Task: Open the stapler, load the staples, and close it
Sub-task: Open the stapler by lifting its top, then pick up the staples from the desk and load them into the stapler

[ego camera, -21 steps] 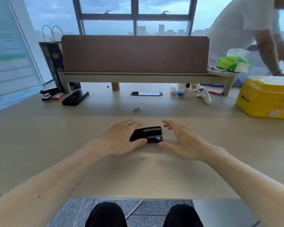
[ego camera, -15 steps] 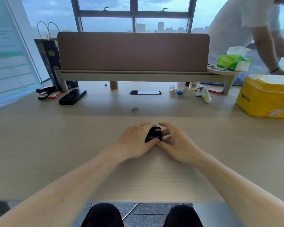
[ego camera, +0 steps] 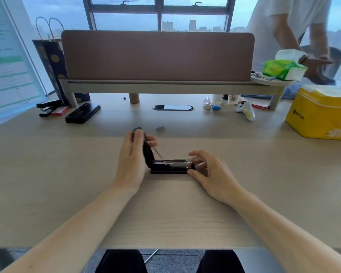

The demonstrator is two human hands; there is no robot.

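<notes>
Daylight from the tall window [ego camera: 158, 14] is falling across the pale wooden desk [ego camera: 47, 174] where I am sitting, with a brown divider panel [ego camera: 158, 56] standing along its far side. Over at the far left, a spare black stapler [ego camera: 47, 107] is lying beside a small red box [ego camera: 59, 111] and a flat black case [ego camera: 82, 113]. Moving inward, my left hand [ego camera: 131, 160] is gripping the black lid [ego camera: 147, 154] of the stapler [ego camera: 170, 167], holding it tipped up and back, nearly upright. The stapler's base is sitting flat on the desk between my hands, its metal magazine lying exposed and open to the top. A short strip of staples [ego camera: 160, 128] is resting on the desk just beyond it, untouched. My right hand [ego camera: 211, 174] is pinching the front end of the stapler between thumb and curled fingers, steadying it. Further right, a yellow tin [ego camera: 321, 113] is sitting near the desk's edge, and a green tissue pack [ego camera: 283, 69] is perched on a small round shelf [ego camera: 272, 82] above it.
</notes>
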